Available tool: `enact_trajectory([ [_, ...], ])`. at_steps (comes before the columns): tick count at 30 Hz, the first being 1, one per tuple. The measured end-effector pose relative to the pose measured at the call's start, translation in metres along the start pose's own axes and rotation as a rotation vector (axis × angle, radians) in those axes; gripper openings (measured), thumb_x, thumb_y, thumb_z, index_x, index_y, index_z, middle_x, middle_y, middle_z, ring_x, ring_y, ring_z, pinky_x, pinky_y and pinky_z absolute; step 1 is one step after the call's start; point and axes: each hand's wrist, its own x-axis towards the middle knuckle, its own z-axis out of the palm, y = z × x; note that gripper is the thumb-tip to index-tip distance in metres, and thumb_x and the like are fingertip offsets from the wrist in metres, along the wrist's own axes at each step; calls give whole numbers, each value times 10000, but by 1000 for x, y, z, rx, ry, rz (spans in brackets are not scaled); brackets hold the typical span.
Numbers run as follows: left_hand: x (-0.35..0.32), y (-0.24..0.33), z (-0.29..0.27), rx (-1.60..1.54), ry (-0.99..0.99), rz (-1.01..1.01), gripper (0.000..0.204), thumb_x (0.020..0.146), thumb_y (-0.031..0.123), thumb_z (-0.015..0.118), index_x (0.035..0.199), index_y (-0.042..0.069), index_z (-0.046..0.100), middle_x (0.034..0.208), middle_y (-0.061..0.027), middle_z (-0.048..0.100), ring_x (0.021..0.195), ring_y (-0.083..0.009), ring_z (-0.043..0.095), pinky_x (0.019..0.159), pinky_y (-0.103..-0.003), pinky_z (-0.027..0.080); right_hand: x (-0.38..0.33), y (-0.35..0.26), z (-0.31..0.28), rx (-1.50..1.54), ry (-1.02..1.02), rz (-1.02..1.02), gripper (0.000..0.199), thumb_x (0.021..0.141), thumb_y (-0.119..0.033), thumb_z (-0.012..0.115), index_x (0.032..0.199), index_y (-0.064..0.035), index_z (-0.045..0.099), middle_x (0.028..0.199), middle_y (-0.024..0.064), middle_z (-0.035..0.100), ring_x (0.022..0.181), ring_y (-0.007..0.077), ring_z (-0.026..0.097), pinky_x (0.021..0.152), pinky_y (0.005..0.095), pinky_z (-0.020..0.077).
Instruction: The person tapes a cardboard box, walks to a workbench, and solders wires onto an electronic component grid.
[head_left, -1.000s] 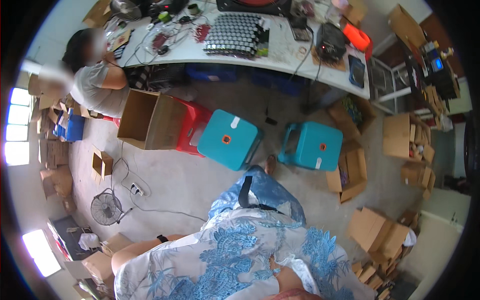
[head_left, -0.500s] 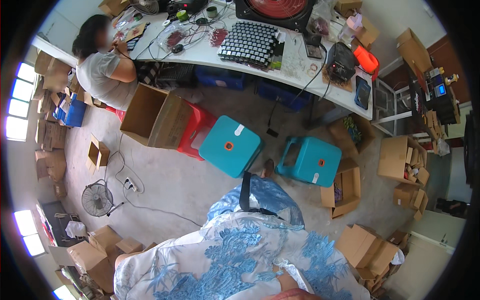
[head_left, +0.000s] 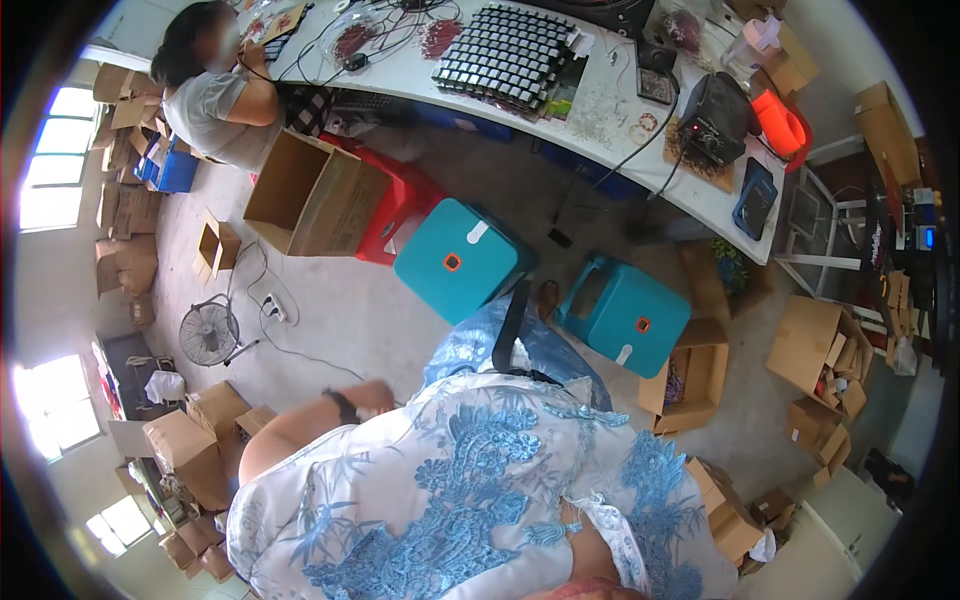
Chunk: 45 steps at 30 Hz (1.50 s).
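My left hand [head_left: 375,397] hangs by my side at the lower left, with a dark band [head_left: 343,407] round the wrist. Its fingers are smeared, so I cannot tell how they are held, and nothing shows in them. Closest to it are my white and blue patterned top [head_left: 430,450] and the grey floor. My right hand is out of view. A black strap [head_left: 511,325] hangs down in front of my blue trousers. Just ahead stand two teal stools, the left stool [head_left: 455,262] and the right stool [head_left: 630,315].
A cardboard box [head_left: 310,195] rests on a red stool [head_left: 405,200]. Beyond runs a white worktable [head_left: 600,110] bearing black-and-white square pieces [head_left: 505,60] and a black device [head_left: 718,115]. A co-worker [head_left: 225,105] sits at its left. A fan [head_left: 209,332] and cable lie left; open boxes [head_left: 700,375] stand right.
My left forearm and hand have come into view at the lower left. The view has shifted, with the table and stools now higher in the picture. The co-worker stays seated.
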Motion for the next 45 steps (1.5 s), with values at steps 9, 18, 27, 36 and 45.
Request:
enact_trajectory([
  [9,144,119,-118,137,648,73,389,805,241,668,1167,104,628,1130,-136,632,1041,-330,600,876,-415,490,104,3,-53,58,-41,-106,203,791,-141,608,953,-50,688,883,139,650,860,268,632,737,411,487],
  [18,152,158,-136,325,682,81,153,903,204,524,975,97,606,974,-142,616,949,-329,603,817,-439,470,166,-123,-116,-262,332,-370,147,849,-125,594,948,-34,655,908,160,633,880,361,594,758,417,486],
  [27,173,193,-175,193,693,64,186,897,212,513,995,60,557,919,-163,633,893,-337,615,771,-409,477,208,-176,-118,41,257,-464,307,820,-156,680,1094,-26,636,953,113,662,863,220,643,778,330,507],
  [36,180,193,-215,366,516,46,246,864,259,537,905,33,624,855,-188,653,831,-355,630,752,-434,478,198,-246,-155,376,329,-559,305,845,-107,665,1126,3,617,934,89,658,833,154,630,747,276,502],
  [45,210,149,-290,442,369,-21,372,906,340,490,1004,25,663,958,-223,663,906,-393,629,834,-466,473,224,-367,-171,493,171,-699,433,869,-86,659,1278,-44,524,993,56,626,854,109,599,746,250,497],
])
